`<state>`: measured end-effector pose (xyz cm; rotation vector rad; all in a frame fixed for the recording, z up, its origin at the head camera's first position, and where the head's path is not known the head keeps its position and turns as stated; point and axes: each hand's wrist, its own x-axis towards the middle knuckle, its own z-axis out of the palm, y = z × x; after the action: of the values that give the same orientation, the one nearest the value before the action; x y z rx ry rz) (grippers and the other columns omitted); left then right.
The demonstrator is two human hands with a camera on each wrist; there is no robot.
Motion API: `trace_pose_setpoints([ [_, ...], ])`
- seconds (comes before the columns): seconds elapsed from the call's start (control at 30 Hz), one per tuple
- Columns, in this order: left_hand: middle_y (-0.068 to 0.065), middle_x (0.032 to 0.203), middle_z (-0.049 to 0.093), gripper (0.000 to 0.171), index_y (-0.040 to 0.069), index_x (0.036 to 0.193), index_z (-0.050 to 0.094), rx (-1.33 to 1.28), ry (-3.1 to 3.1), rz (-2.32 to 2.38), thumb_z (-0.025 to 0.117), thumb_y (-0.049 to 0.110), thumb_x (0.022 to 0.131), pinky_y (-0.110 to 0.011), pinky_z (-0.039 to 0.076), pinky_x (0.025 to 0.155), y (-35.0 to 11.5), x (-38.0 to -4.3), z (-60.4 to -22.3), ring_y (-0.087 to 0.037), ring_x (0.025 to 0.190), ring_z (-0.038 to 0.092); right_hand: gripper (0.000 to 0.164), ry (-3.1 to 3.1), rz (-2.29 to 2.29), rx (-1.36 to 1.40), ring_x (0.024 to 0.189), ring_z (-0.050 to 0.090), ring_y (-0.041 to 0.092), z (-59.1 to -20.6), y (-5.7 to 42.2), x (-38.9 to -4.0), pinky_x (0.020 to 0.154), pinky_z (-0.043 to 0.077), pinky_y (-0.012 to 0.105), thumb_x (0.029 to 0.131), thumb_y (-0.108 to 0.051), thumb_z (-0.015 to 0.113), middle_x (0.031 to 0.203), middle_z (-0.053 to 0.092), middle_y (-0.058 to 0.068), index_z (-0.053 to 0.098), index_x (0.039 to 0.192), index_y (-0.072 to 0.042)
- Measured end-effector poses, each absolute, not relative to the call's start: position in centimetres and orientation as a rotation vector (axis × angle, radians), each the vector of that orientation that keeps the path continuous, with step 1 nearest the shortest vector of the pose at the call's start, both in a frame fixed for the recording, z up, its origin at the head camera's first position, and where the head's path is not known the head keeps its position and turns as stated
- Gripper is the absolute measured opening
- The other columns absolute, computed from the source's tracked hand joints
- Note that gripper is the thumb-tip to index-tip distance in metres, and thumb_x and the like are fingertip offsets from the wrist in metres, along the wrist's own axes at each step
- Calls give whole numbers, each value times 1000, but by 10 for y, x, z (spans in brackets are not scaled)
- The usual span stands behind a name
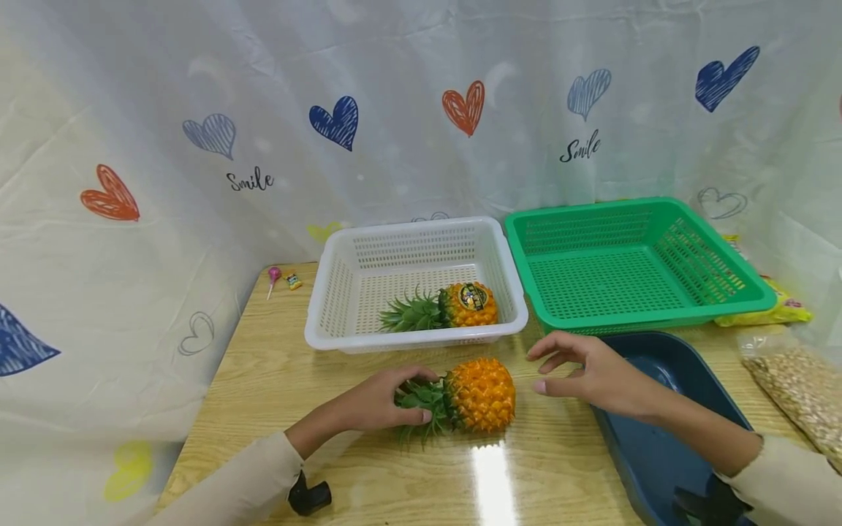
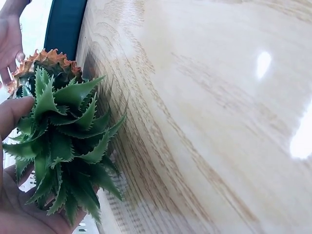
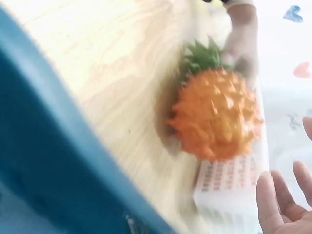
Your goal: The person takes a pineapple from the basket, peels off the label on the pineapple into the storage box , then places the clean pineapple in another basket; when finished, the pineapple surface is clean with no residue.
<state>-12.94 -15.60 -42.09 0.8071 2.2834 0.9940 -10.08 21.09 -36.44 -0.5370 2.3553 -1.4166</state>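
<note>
On the wooden table lies a pineapple on its side, orange body to the right and spiky green crown to the left. My left hand grips it by the crown, with thumb and fingers on either side of the leaves. In the left wrist view the toothed leaves hide part of that hand's fingers. To the right of the fruit, my right hand hovers with loosely bent fingers, holding nothing and apart from the orange body.
Behind stands a white basket holding a second pineapple with a round label. A green basket is beside it, and a dark blue tray lies under my right arm. A bag of grains lies far right; a lollipop lies back left.
</note>
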Motion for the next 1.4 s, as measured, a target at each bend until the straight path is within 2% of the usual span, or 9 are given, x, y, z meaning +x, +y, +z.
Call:
trace_pose_setpoints([
  [0.1, 5, 143, 55, 57, 23, 144, 51, 804, 2284, 994, 67, 47, 95, -45, 47, 103, -156, -129, -421, -19, 132, 51, 38, 2324, -1434, -530, 118, 56, 37, -367, 199, -102, 85, 55, 40, 92, -25, 75, 133, 56, 14, 60, 124, -12],
  [0.33, 6, 143, 55, 57, 24, 144, 51, 804, 2285, 987, 67, 47, 95, -44, 46, 104, -157, -129, -420, -19, 133, 51, 53, 2259, -1448, -495, 128, 47, 47, -374, 181, -106, 89, 55, 41, 88, -28, 79, 143, 48, 20, 56, 133, -10],
  [0.6, 5, 143, 54, 56, 24, 144, 51, 789, 2278, 984, 67, 46, 95, -45, 46, 104, -157, -130, -420, -19, 133, 50, 68, 2303, -1382, -509, 129, 46, 44, -382, 166, -109, 100, 47, 57, 84, -34, 81, 146, 47, 18, 50, 140, -11],
  [0.83, 4, 142, 55, 55, 24, 143, 51, 786, 2280, 984, 67, 46, 95, -47, 45, 105, -156, -130, -419, -19, 133, 51, 73, 2333, -1303, -515, 130, 47, 41, -386, 156, -114, 99, 47, 57, 81, -39, 83, 148, 47, 12, 50, 142, -16],
  [0.97, 4, 142, 55, 56, 24, 143, 52, 793, 2281, 985, 67, 46, 95, -47, 45, 105, -156, -131, -420, -19, 133, 51, 79, 2330, -1277, -551, 132, 44, 44, -389, 151, -117, 97, 47, 61, 79, -40, 84, 151, 44, 15, 48, 146, -16],
  [1.07, 4, 142, 55, 55, 24, 143, 52, 795, 2282, 986, 67, 46, 95, -46, 46, 104, -156, -132, -420, -19, 132, 51, 85, 2326, -1253, -585, 136, 41, 45, -392, 148, -119, 102, 41, 65, 79, -41, 85, 154, 39, 18, 45, 149, -15],
  [1.2, 5, 141, 56, 54, 25, 141, 53, 800, 2290, 988, 67, 47, 94, -45, 48, 102, -156, -132, -421, -19, 131, 52, 93, 2297, -1252, -621, 130, 47, 39, -395, 144, -120, 102, 44, 59, 77, -40, 86, 154, 37, 20, 40, 152, -13],
  [1.3, 5, 139, 57, 54, 25, 140, 54, 808, 2295, 989, 68, 48, 94, -44, 48, 100, -156, -133, -421, -18, 130, 53, 98, 2290, -1251, -644, 115, 55, 32, -398, 142, -121, 91, 52, 47, 74, -38, 89, 146, 42, 22, 39, 153, -11],
  [1.4, 5, 139, 57, 54, 25, 140, 54, 807, 2298, 986, 68, 48, 93, -43, 48, 100, -155, -133, -421, -18, 130, 53, 99, 2285, -1231, -668, 106, 58, 27, -400, 139, -123, 82, 54, 38, 72, -37, 90, 139, 47, 21, 39, 153, -10],
])
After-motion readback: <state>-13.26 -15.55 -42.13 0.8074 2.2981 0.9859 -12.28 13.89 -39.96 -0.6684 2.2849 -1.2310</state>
